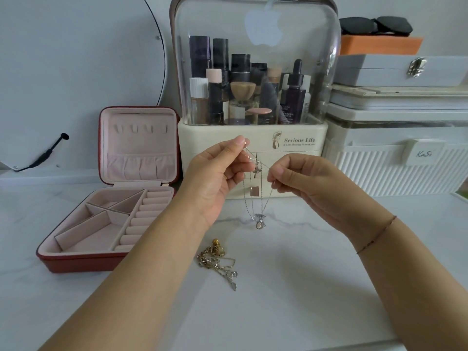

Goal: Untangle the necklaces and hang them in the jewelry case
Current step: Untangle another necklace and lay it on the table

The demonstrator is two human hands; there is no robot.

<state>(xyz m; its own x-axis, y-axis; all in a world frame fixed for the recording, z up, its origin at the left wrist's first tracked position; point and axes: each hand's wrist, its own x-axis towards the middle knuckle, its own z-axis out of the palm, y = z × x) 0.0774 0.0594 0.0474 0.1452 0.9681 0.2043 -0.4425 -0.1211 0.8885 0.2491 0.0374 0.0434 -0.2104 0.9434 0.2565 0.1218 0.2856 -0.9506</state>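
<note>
The white marble desk (316, 287) spreads under everything, and I take the jewelry case (111, 198) as my landmark: it sits open on the desk, lid upright, its row of small hooks (140, 128) bare near the top of the lid. Just right of the case stands the cream cosmetic organizer (253, 97) under its clear dome. In front of the organizer, up off the desk and to the right of the case, my left hand (217, 171) pinches the top of the silver necklaces (254, 196) between thumb and forefinger, and my right hand (306, 183) pinches another strand a little lower, other fingers curled in. Between them the fine chains hang crossed, with a small knot of charms by my fingers, a square pendant (254, 191) below it and a bow-shaped pendant (260, 221) dangling lowest, just above the desk. Nearer me than the case and to its right, a second heap, the gold tangle (217, 262), lies untouched on the desk. Nothing hangs in the case yet, so I judge the work is early. The risk is pulling my hands apart too hard: that would cinch the knot tighter or snap a thin link. A loosened pinch would drop the bundle onto the gold tangle and snarl both together.
</note>
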